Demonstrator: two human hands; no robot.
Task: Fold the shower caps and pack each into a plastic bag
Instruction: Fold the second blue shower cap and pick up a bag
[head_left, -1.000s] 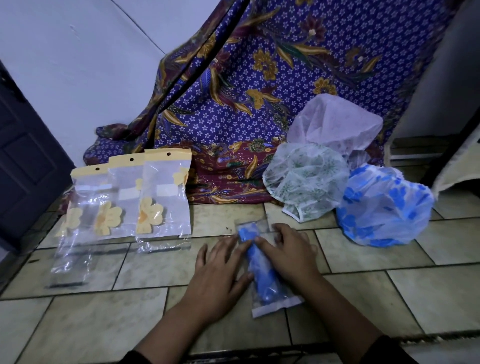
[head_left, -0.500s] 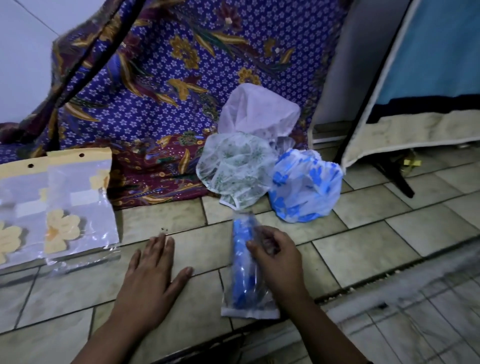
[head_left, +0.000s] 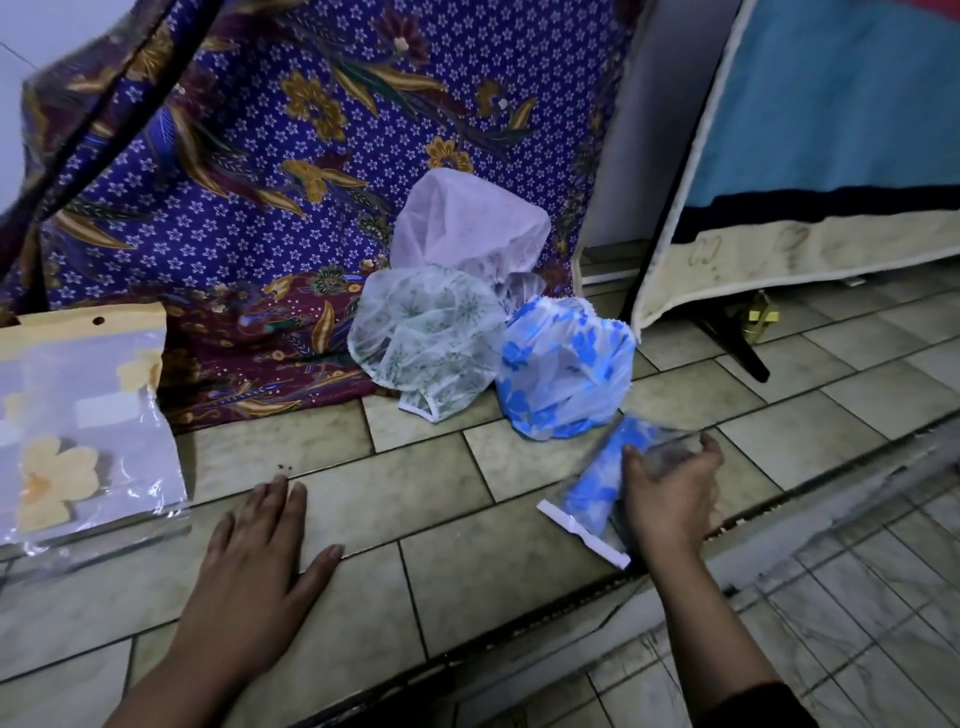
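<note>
One cap bagged: my right hand (head_left: 670, 499) closes its grip on the packed plastic bag (head_left: 597, 488), a crinkly clear sleeve around a rolled blue-flowered cap, low over the tiled floor (head_left: 415, 483) beside the loose shower caps (head_left: 563, 364). My left hand (head_left: 260, 571) rests flat, fingers spread, holding nothing. Next, I judge: set it aside, take a thin, puffy cap and an empty bag (head_left: 88, 415).

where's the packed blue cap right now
In the head view it lies lower right on the floor tiles, under the right hand, just in front of the loose blue cap.
</note>
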